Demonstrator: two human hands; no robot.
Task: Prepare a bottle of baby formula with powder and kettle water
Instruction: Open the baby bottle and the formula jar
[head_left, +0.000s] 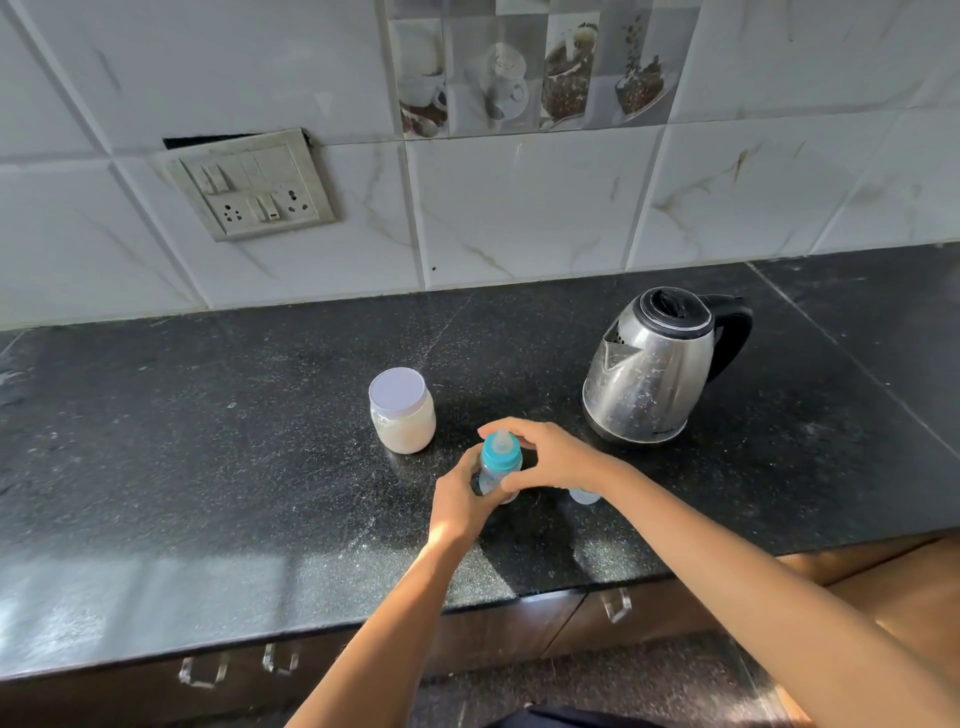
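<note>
A small clear baby bottle (493, 475) with a teal collar and a clear teat stands upright on the black counter (260, 441). My left hand (460, 501) grips the bottle's body from the left. My right hand (545, 457) curls round the teal collar from the right, thumb at the front. The bottle's clear cap (584, 496) lies on the counter just under my right wrist, partly hidden. A jar of pale formula powder (401, 409) with a white lid stands behind and to the left. The steel kettle (652, 366) with a black handle stands to the right, lid down.
The tiled wall runs behind the counter, with a switch and socket plate (254, 187) at the upper left. Drawer handles (615, 605) show below the counter's front edge. Sunlight falls on the counter's near left part.
</note>
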